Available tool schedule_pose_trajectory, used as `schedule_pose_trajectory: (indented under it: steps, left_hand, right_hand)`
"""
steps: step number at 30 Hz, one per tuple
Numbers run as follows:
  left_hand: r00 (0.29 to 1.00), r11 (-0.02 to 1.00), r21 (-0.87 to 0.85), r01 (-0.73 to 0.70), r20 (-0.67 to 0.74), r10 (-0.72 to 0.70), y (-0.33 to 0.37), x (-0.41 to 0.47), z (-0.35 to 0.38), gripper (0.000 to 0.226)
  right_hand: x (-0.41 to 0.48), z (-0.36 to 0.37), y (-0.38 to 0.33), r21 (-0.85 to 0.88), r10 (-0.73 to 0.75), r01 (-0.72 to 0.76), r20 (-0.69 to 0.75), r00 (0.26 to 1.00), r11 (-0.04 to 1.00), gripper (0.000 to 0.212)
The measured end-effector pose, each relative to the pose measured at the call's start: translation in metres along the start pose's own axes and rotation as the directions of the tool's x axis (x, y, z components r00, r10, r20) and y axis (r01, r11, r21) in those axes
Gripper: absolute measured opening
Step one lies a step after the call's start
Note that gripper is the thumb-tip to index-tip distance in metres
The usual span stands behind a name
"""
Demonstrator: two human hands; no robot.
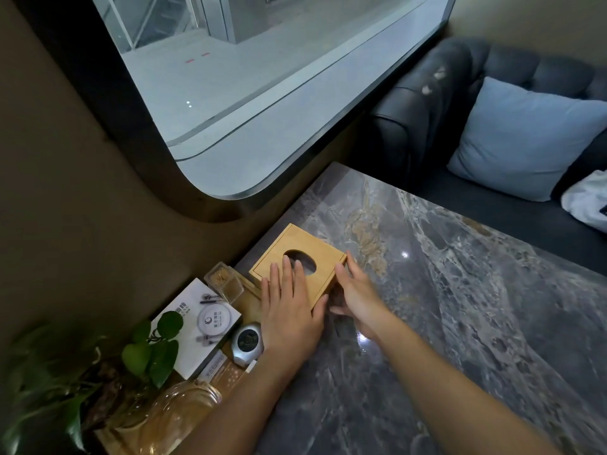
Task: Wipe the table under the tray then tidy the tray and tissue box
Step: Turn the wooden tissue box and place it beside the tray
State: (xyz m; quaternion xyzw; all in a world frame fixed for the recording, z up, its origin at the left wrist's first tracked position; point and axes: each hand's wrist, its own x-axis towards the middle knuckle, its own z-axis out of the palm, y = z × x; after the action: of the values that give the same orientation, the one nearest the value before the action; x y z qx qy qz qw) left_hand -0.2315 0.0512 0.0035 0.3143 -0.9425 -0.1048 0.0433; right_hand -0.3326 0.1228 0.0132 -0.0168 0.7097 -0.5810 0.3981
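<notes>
A: Our left hand [289,310] lies flat on the wooden tissue box [297,264], fingers spread apart over the lid, fingertips reaching the near rim of the oval opening, thumb along the box's 5 o'clock corner.

B: And our right hand [356,295] presses against the box's side at 3 o'clock, fingers straight and close together, edge of the palm down toward the desk [460,307]. Neither hand is closed around the box; we hold it between palm and side.

A: Where does the box sit for us?

B: On the grey marbled desk, near its edge by the wall, toward 10 o'clock from the desk's middle. Its 7 o'clock corner is just beside the wooden tray [249,300].

A: The tray runs from the box toward 7 o'clock along the wall. On it we see a clear toothpick holder [223,282] at the far end, then a white card [197,326] with a round logo, a small silver round device [247,344] touching our left wrist area, and a glass vessel [184,408] nearest us.

B: A green leafy plant [65,382] overlaps the tray's 8 o'clock side. Whether it stands on the tray we cannot tell.

A: Past the desk at 2 o'clock, a dark sofa [427,103] carries a blue cushion [522,139].
</notes>
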Motion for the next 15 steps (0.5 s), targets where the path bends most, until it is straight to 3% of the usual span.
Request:
schedule_pose_trajectory:
  steps: [15]
  left_hand:
    - [0.997,0.996,-0.050,0.069,-0.026,-0.071,-0.036,0.029,-0.011,0.065]
  right_hand:
    - [0.034,0.048,-0.023,-0.161,-0.037,0.045,0.051,0.998,0.986,0.056]
